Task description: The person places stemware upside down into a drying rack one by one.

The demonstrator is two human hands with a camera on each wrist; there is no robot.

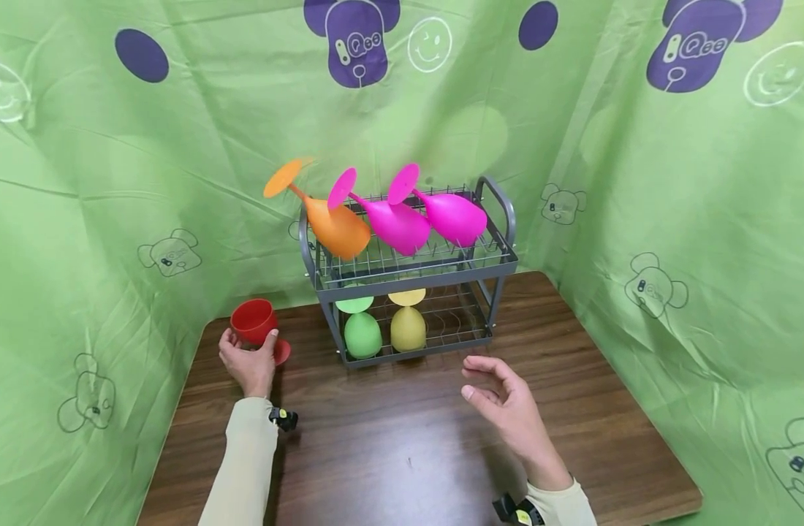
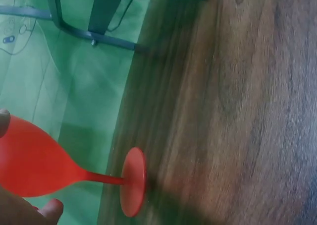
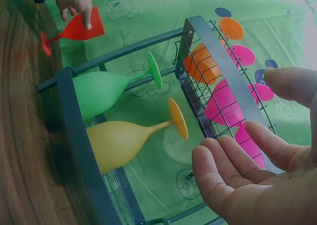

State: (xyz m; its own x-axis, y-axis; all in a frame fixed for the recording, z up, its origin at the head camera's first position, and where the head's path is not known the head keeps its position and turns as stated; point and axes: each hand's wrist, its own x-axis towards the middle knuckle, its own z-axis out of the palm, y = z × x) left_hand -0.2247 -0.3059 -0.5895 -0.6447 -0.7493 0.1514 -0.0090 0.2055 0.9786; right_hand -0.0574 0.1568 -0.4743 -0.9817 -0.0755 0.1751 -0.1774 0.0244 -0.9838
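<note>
My left hand (image 1: 249, 369) grips a red plastic wine glass (image 1: 253, 321) by its bowl, at the table's far left corner. The glass has its mouth up. In the left wrist view its round foot (image 2: 132, 181) is near the tabletop; I cannot tell whether they touch. My right hand (image 1: 510, 413) is raised over the table in front of the rack's right side, fingers loosely bent, holding nothing. A dark grey two-tier dish rack (image 1: 418, 277) stands nearest to it. In the right wrist view the right-hand fingers (image 3: 218, 173) appear before the rack.
On the upper tier lean an orange glass (image 1: 339, 228) and two magenta glasses (image 1: 398, 226), feet up. Below, a green glass (image 1: 362, 336) and a yellow glass (image 1: 408, 330) stand upside down. Green printed cloth (image 1: 231, 146) surrounds the brown wooden table (image 1: 389, 438).
</note>
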